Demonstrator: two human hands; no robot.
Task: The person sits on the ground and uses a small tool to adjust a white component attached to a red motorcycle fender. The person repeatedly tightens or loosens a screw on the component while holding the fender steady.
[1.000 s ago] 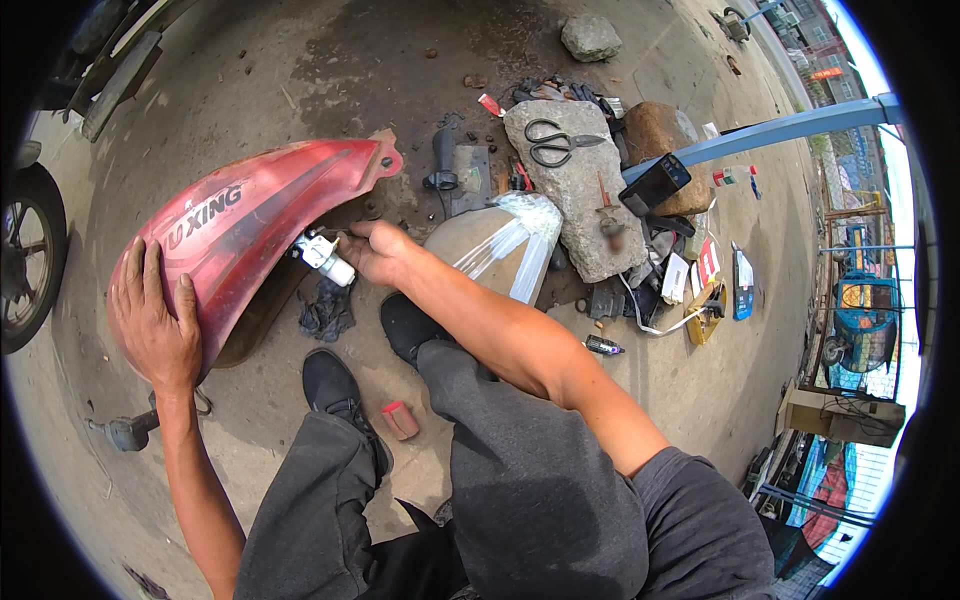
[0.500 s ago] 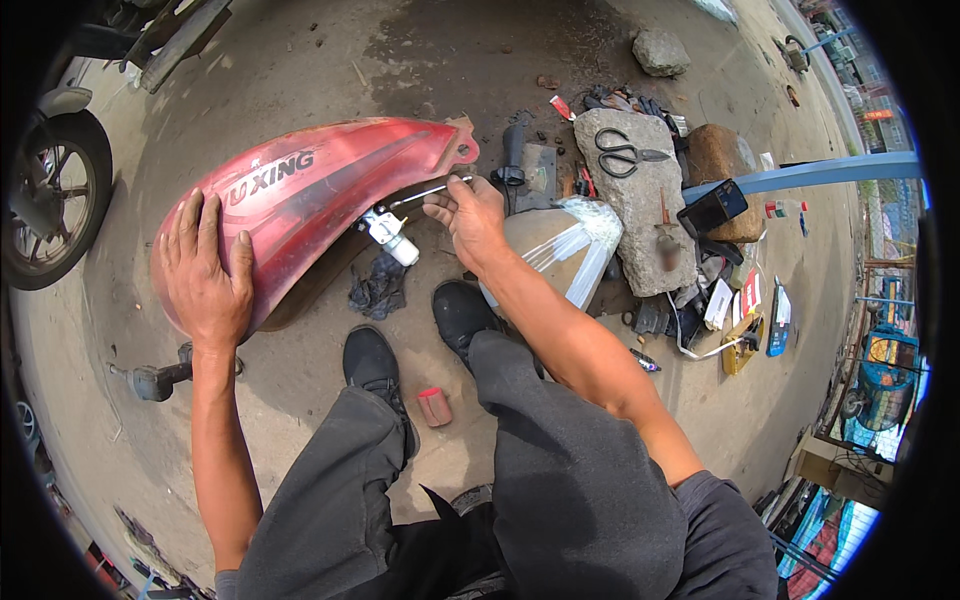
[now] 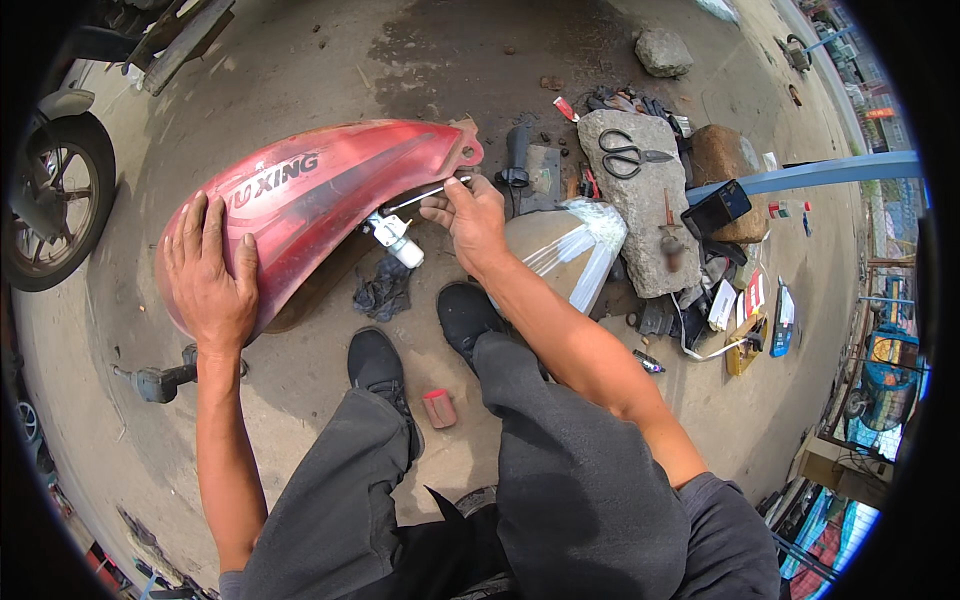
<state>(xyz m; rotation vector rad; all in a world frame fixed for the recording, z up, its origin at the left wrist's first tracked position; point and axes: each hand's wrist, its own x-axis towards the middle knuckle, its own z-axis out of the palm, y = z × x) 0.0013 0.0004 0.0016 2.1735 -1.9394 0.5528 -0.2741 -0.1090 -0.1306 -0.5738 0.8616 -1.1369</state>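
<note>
A red motorcycle fuel tank [image 3: 335,190] lies tilted on its side on the ground before me. My left hand [image 3: 213,275] presses flat on its left end, fingers stretched out over the red paint. Under the tank's near edge hangs a fuel valve [image 3: 397,238] with a white cup. My right hand [image 3: 470,220] is closed on a slim silver wrench [image 3: 415,197], whose far end reaches the metal beside the valve. Whether the wrench is seated on a fastener is too small to tell. A crumpled black rag or bag [image 3: 383,288] lies below the valve.
Right of my hand sits a rounded piece wrapped in clear tape [image 3: 570,250]. Black-handled scissors [image 3: 628,155] rest on a stone slab [image 3: 650,225], with tools and packaging around it. A power tool [image 3: 155,378] lies left, a red cylinder [image 3: 438,408] between my feet, and a motorcycle wheel [image 3: 65,200] far left.
The whole view has shifted slightly. My left hand stays on the tank, and my right hand keeps the wrench near the valve with hardly any visible movement.
</note>
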